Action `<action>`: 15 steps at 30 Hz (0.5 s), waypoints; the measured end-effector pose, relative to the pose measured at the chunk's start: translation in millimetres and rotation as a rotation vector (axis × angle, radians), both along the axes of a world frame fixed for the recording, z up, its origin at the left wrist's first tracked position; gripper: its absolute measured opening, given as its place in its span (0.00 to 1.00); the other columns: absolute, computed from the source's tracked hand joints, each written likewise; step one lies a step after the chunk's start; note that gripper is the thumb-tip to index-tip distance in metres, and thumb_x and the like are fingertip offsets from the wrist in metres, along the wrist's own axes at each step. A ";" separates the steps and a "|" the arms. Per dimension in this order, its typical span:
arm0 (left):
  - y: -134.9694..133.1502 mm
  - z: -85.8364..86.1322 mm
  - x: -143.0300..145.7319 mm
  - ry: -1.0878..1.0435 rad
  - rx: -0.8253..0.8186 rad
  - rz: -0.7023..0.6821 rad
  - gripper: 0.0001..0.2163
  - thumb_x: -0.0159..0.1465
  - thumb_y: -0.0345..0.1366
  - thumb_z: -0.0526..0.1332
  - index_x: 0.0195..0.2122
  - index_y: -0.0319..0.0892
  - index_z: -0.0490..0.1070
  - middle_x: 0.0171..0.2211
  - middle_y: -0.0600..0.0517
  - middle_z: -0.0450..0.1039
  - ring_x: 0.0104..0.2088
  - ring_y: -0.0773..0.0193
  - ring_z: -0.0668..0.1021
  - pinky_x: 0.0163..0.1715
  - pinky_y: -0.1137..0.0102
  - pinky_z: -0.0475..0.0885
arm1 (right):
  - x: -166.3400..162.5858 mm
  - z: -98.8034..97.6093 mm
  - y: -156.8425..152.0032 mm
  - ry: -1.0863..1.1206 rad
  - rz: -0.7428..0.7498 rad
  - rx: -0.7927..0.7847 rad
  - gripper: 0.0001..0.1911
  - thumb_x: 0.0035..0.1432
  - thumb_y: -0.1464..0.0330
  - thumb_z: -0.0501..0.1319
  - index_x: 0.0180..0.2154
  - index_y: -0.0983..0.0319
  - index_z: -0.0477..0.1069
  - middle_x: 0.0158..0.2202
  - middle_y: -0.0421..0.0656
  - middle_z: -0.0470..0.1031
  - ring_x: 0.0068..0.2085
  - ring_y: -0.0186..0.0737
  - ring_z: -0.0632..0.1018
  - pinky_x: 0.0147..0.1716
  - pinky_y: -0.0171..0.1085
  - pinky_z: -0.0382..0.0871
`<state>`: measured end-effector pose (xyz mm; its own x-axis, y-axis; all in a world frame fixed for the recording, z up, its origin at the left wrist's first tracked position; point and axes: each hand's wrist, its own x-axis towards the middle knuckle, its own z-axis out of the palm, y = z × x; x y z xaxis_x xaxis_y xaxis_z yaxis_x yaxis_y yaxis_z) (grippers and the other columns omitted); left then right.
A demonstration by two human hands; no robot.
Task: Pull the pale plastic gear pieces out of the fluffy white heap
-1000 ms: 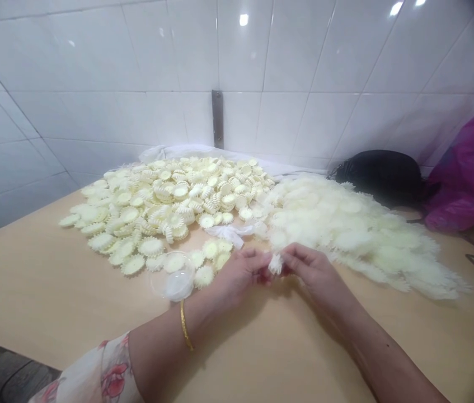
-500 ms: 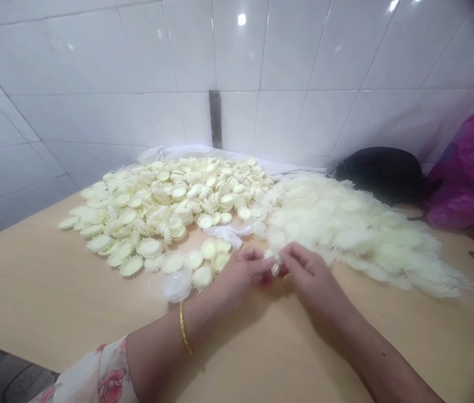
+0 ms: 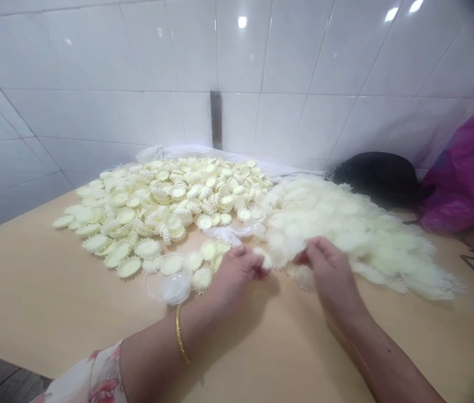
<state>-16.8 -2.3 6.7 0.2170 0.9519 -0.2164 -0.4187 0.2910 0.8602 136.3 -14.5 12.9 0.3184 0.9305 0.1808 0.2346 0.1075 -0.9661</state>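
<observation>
Between the thumb and fingers of my left hand (image 3: pixel 239 274) is a small pale cream disc (image 3: pixel 263 258) with a frilled edge. My right hand (image 3: pixel 329 271) is pinched at the front edge of a heap of thin, translucent frilled pieces (image 3: pixel 346 224); what its fingertips hold, if anything, is too small to make out. To the left spreads a large pile of cream discs with toothed rims (image 3: pixel 165 196). Several loose discs (image 3: pixel 202 279) lie beside my left hand. A clear round plastic tub (image 3: pixel 174 286) with something white in it is near my left wrist.
The wooden table (image 3: pixel 94 313) meets a white tiled wall (image 3: pixel 136 112) with a dark metal strip (image 3: pixel 216 120). A white cloth strip (image 3: pixel 230 234) lies between the piles. At the back right are a black rounded object (image 3: pixel 379 178) and a magenta plastic bag (image 3: pixel 463 168).
My hands were together over a small pale piece; now they are apart. My right hand has moved right toward the translucent heap, while the left keeps a disc.
</observation>
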 end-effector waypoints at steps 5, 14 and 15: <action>1.2 2.0 -1.9 -0.072 -0.058 -0.025 0.04 0.46 0.24 0.59 0.21 0.38 0.65 0.22 0.52 0.68 0.25 0.67 0.73 0.28 0.70 0.68 | 7.8 -1.3 6.8 0.386 0.114 0.013 0.10 0.49 0.64 0.60 0.21 0.61 0.65 0.19 0.37 0.67 0.24 0.33 0.69 0.30 0.35 0.65; -1.4 2.3 -3.0 -0.118 -0.103 -0.194 0.12 0.50 0.29 0.60 0.36 0.42 0.63 0.25 0.53 0.70 0.25 0.65 0.74 0.19 0.75 0.63 | -5.0 -1.2 -1.7 0.266 0.444 -0.132 0.13 0.53 0.60 0.58 0.23 0.63 0.65 0.22 0.38 0.69 0.27 0.33 0.71 0.31 0.34 0.64; -1.9 2.0 -2.4 -0.097 -0.103 -0.205 0.11 0.51 0.31 0.61 0.35 0.42 0.63 0.24 0.53 0.70 0.24 0.67 0.73 0.18 0.76 0.61 | -6.2 -0.5 -2.7 0.181 0.441 -0.129 0.14 0.55 0.61 0.57 0.23 0.62 0.64 0.22 0.38 0.69 0.27 0.34 0.71 0.30 0.34 0.64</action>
<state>-19.2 -4.1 8.8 0.4279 0.8598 -0.2787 -0.4207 0.4623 0.7806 130.1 -17.3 12.4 -0.0954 0.9949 0.0329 0.0208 0.0351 -0.9992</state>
